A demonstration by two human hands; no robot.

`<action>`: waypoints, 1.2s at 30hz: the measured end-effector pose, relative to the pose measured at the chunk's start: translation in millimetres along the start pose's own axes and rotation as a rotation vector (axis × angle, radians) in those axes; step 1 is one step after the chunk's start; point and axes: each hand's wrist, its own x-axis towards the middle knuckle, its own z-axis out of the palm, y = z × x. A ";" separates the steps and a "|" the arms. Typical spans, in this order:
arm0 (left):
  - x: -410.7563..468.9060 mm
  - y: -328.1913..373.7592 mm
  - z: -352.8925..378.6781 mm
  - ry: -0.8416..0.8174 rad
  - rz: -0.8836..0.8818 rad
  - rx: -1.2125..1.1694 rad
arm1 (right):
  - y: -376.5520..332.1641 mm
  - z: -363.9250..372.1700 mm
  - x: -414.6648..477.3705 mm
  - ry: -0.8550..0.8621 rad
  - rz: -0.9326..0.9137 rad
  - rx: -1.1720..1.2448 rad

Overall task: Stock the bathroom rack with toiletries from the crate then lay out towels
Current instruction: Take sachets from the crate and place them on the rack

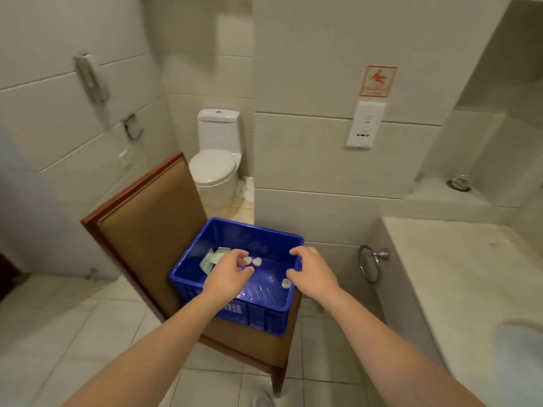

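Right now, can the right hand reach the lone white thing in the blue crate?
Probably yes: the right hand is just beside the white thing, the crate has no lid, and nothing covers it.

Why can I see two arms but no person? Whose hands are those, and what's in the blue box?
The camera sits on the person's head and looks down, so you see only their own arms, just as when you look at your own hands. There is only this one picture. The left hand and the right hand reach into a blue crate that stands on a brown chair. Inside lie pale green packets and a few small white round pieces. The right hand holds nothing. The left hand's finger and thumb are right by one white piece; I can't tell if they pinch it. Behind is a toilet.
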 end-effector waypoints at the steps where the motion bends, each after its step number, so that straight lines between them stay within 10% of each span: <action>1: 5.8 -8.2 -5.3 0.010 -0.020 0.014 | -3.3 7.1 11.0 -0.024 -0.008 -0.001; 36: 253.8 -186.5 -36.6 -0.097 -0.459 -0.021 | -20.1 205.3 323.1 -0.484 0.129 -0.007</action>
